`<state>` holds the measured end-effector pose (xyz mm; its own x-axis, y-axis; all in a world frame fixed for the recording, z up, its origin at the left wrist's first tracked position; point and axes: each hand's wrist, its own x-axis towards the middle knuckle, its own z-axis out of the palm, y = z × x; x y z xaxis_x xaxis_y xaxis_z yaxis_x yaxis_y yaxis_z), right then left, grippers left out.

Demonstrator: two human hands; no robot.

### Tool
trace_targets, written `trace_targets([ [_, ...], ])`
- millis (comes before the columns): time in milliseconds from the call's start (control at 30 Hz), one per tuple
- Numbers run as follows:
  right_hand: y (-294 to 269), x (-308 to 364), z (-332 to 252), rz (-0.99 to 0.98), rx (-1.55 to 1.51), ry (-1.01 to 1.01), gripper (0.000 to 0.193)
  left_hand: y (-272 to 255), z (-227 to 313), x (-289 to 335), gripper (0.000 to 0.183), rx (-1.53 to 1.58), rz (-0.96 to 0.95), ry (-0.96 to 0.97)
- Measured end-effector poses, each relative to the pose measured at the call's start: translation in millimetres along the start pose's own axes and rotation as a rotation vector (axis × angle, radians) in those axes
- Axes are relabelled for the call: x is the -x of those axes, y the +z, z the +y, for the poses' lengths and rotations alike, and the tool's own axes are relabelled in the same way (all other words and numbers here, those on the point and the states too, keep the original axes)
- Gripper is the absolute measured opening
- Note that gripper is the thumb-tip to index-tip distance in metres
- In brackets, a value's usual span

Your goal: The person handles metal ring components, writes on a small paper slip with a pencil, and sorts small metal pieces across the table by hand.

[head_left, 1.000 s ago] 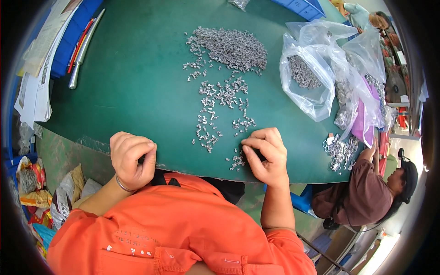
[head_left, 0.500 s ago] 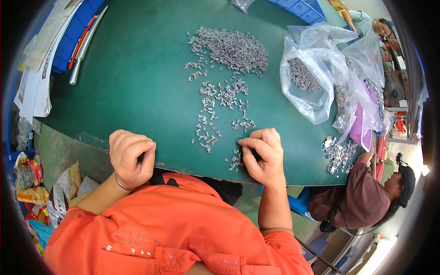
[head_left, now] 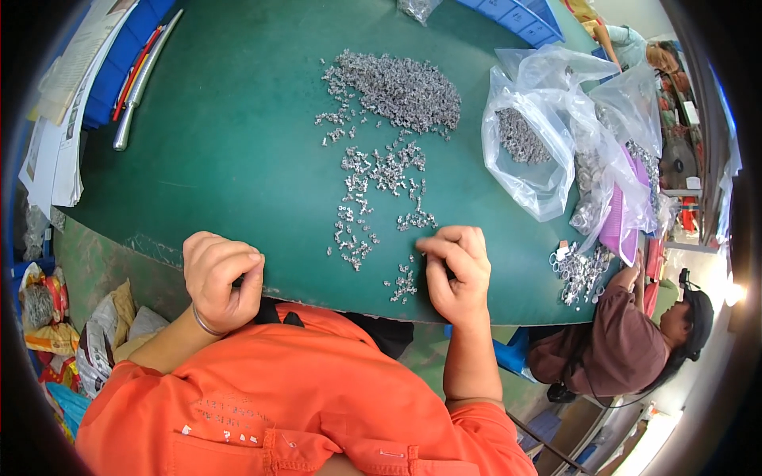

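Small silvery metal pieces lie on the green table. They form a dense heap [head_left: 409,89] at the far middle and a thinner scatter [head_left: 385,168] that trails toward me. A small cluster of pieces [head_left: 403,284] sits near the front edge, just left of my right hand [head_left: 458,274]. That hand is closed, its fingers curled and the index fingertip pointing left at the scatter. My left hand [head_left: 223,282], with a bracelet on the wrist, is at the table's front edge, thumb pressed against curled fingers. Whatever either hand may hold is hidden.
Clear plastic bags [head_left: 530,190] of metal parts stand at the right, beside a purple mesh [head_left: 623,210] and a pile of mixed metal parts [head_left: 582,274]. Blue bins [head_left: 520,20] and a metal rod [head_left: 139,95] lie farther out. A co-worker [head_left: 607,341] sits at the right.
The table and its contents have shifted slightly in view. Both hands stay closed in nearly the same places, with the right index fingertip a little farther from the scattered pieces.
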<state>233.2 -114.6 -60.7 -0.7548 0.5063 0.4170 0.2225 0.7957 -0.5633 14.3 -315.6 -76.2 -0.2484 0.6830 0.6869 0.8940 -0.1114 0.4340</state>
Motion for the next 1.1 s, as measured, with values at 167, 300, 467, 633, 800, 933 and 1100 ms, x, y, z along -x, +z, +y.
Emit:
trace_targets([
  [167, 1.5, 0.7, 3.5, 0.008, 0.031, 0.016, 0.026, -0.3, 0.0, 0.4, 0.029, -0.005, 0.000, -0.001],
  [300, 1.0, 4.3, -0.3, 0.150, 0.008, 0.201, 0.023, 0.0, -0.4, 0.8, 0.029, 0.005, -0.004, 0.000],
  [467, 3.7, 2.2, 0.3, 0.159, 0.046, 0.197, 0.020, 0.2, -0.8, 0.9, 0.028, 0.014, -0.005, 0.000],
  [633, 6.2, 0.6, 3.4, 0.096, 0.142, 0.126, 0.019, -0.1, -0.5, 1.4, 0.027, 0.006, -0.012, -0.001],
  [800, 7.7, 2.1, 2.6, 0.168, 0.140, 0.147, 0.016, 0.0, -1.5, 2.2, 0.027, 0.006, -0.020, 0.001],
  [933, 3.4, 3.1, 2.9, 0.117, 0.107, 0.113, 0.018, 1.1, -1.9, 2.6, 0.029, 0.004, 0.017, -0.013],
  [1100, 3.4, 4.4, 3.0, 0.137, 0.064, 0.090, 0.024, -0.5, -1.2, 1.7, 0.028, 0.001, -0.019, 0.000],
])
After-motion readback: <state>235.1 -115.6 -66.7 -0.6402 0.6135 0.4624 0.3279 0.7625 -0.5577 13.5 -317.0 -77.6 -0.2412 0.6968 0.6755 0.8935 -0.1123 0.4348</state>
